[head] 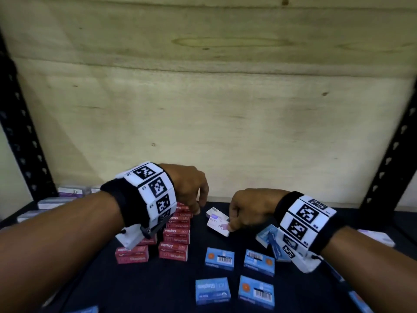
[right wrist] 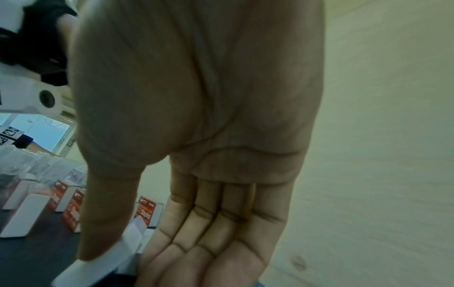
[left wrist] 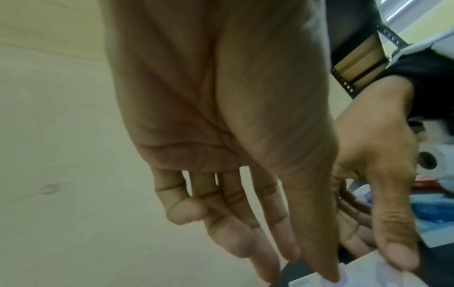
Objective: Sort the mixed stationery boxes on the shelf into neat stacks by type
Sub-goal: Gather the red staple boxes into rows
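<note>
My right hand (head: 230, 224) pinches a white-and-purple box (head: 217, 225) at the shelf's middle, thumb on its near face and fingers behind it (right wrist: 137, 271). A second white box (head: 214, 212) lies right behind it. My left hand (head: 198, 206) hangs with relaxed, nearly straight fingers between the red stacks and that box. Its thumb tip (left wrist: 331, 275) touches the white box (left wrist: 363, 271). Red Staples boxes (head: 177, 231) stand in stacks under my left wrist. Several blue boxes (head: 220, 258) lie flat in front.
The shelf has a dark mat (head: 171, 288) and a plywood back wall (head: 203, 109). Black slotted uprights (head: 20, 132) stand at both sides. More white-and-purple boxes (head: 72, 190) sit at the back left, one white box (head: 376, 237) at the right, and blue boxes (head: 268, 233) under my right wrist.
</note>
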The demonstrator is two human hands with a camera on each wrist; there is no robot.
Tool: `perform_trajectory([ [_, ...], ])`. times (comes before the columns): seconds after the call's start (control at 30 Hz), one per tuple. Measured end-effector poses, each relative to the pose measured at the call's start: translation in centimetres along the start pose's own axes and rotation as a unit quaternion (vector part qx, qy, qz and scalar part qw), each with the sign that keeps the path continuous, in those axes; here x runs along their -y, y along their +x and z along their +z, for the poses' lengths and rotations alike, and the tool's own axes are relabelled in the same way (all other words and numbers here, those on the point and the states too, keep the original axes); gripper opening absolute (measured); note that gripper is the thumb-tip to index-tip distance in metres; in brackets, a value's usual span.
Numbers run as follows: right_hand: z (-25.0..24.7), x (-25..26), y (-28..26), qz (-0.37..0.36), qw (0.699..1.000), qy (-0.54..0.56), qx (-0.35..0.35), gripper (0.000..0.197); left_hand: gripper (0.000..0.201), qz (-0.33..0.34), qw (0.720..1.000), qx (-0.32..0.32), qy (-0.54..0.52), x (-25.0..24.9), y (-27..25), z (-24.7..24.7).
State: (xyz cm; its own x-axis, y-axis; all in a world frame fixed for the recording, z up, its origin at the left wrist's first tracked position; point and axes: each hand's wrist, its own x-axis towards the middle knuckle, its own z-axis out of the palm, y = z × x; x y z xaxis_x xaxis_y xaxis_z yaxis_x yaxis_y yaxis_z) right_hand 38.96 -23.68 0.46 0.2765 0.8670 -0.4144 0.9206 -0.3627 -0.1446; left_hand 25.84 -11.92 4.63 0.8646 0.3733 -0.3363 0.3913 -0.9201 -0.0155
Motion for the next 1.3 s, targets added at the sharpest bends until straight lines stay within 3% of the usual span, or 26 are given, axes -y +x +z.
perform_trajectory([
  [0.2,-0.6,-1.3,0.4,-0.014,1.000,0.024,0.010,0.023,0.032,0.032,0.999,0.008,0.024,0.1,2.8,-0.2],
  [0.47,-1.7,-6.0,-1.6,0.010,0.997,0.080,-0.018,0.016,0.053,0.075,0.993,0.076,0.050,-1.1,6.8,0.1],
  [0.73,-3.2,-11.6,-4.4,0.080,0.993,0.072,-0.053,0.023,0.042,0.085,0.984,0.115,0.111,-2.5,8.2,0.3],
  [0.93,-3.1,-16.2,-6.8,0.183,0.977,0.082,-0.068,0.026,0.036,0.061,0.990,0.065,0.108,-4.3,8.0,-1.0],
  [1.03,-2.2,-18.5,-7.8,0.242,0.964,0.079,-0.081,0.026,0.038,0.106,0.985,0.053,0.124,-8.0,8.5,-2.3],
  [1.2,-1.2,-20.4,-9.7,0.313,0.948,0.035,-0.051,0.021,0.039,0.174,0.978,-0.031,0.108,-14.2,10.0,-2.5],
  [1.3,-0.5,-22.1,-10.0,0.337,0.940,0.029,-0.047,0.039,0.039,0.191,0.974,-0.065,0.101,-17.1,11.7,-2.3],
])
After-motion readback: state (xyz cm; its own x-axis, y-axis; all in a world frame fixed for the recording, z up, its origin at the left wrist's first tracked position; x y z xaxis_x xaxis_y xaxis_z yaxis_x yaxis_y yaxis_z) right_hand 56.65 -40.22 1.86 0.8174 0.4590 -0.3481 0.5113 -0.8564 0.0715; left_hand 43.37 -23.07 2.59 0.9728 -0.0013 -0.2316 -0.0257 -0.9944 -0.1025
